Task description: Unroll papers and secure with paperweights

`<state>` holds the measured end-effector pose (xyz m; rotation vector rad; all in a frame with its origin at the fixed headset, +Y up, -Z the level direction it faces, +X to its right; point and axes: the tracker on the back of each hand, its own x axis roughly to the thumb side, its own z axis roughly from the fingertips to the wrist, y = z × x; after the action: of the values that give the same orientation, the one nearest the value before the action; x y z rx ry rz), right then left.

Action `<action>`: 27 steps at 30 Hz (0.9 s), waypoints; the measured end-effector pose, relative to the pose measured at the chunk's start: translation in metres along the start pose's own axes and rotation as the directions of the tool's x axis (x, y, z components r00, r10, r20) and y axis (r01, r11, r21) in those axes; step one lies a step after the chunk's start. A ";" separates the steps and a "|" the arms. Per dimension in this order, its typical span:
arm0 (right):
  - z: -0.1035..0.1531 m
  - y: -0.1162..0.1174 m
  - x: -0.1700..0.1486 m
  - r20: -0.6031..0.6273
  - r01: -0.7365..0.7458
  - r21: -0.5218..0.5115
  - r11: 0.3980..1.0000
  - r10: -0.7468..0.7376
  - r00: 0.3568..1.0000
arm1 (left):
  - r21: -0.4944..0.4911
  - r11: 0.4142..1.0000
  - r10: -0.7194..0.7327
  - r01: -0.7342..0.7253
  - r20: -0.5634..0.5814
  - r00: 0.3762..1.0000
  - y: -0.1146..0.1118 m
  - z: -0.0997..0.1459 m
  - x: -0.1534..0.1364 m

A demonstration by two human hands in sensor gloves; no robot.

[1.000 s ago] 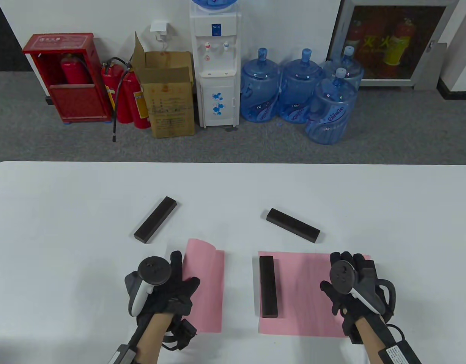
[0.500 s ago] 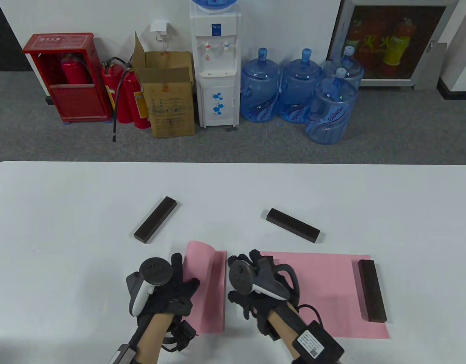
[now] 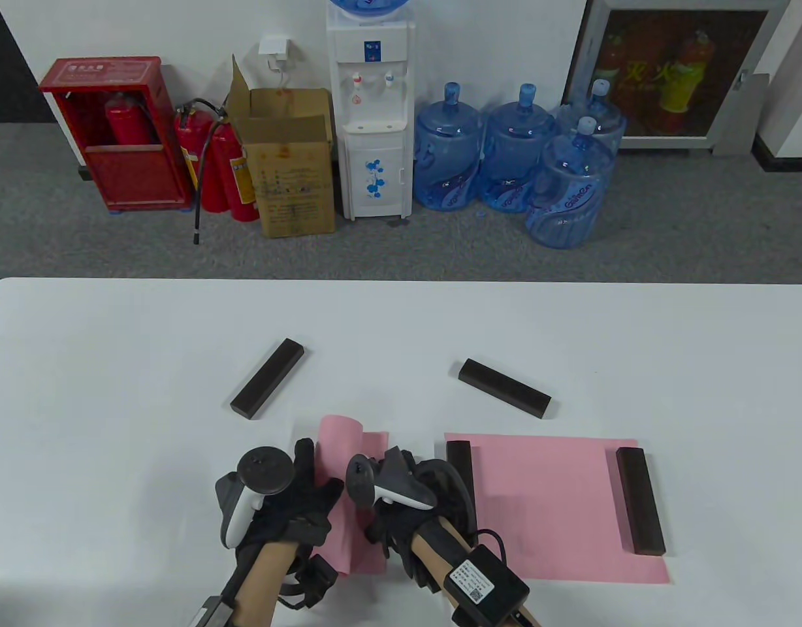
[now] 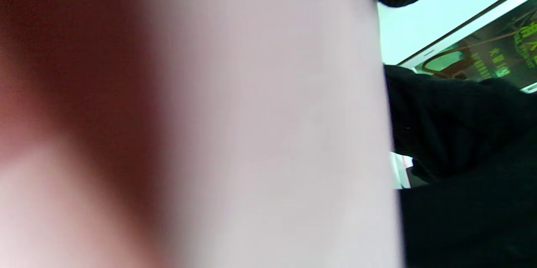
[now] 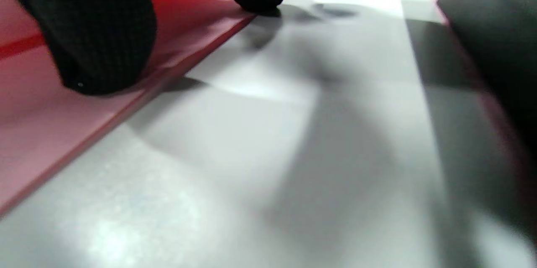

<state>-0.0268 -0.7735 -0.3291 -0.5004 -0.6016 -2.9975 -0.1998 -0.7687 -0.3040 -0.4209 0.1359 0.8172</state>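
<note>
Two gloved hands, left hand (image 3: 290,516) and right hand (image 3: 401,516), press flat-fingered on the half-rolled pink paper (image 3: 362,450) beneath them, whose springy curl could snap back before a spare paperweight (image 3: 267,386), beyond the fingertips, lands.

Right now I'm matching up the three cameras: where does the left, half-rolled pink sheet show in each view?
Table view: left sheet at bottom centre, under both hands, the left hand and the right hand.
Left wrist view: a blurred pale pink surface fills most of the picture, probably this sheet.
Right wrist view: along the left side, a fingertip on it.
Shared landmark: the white table, seen in the table and right wrist views.
</note>
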 end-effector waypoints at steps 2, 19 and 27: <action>0.000 0.000 -0.001 0.003 0.005 -0.003 1.000 -0.005 1.000 | 0.016 1.000 -0.012 0.011 0.016 1.000 0.001 0.004 0.004; 0.001 0.002 -0.006 0.027 0.042 -0.052 0.998 -0.041 0.999 | 0.117 0.748 -0.663 0.653 0.176 0.728 -0.024 0.016 0.038; 0.002 0.001 -0.006 0.025 0.033 -0.052 0.998 -0.032 0.999 | 0.089 0.568 -0.823 0.818 0.077 0.563 -0.016 0.011 0.034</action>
<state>-0.0201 -0.7739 -0.3292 -0.5358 -0.5395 -3.0494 -0.1651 -0.7509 -0.2979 -0.3402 -0.1546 -0.1148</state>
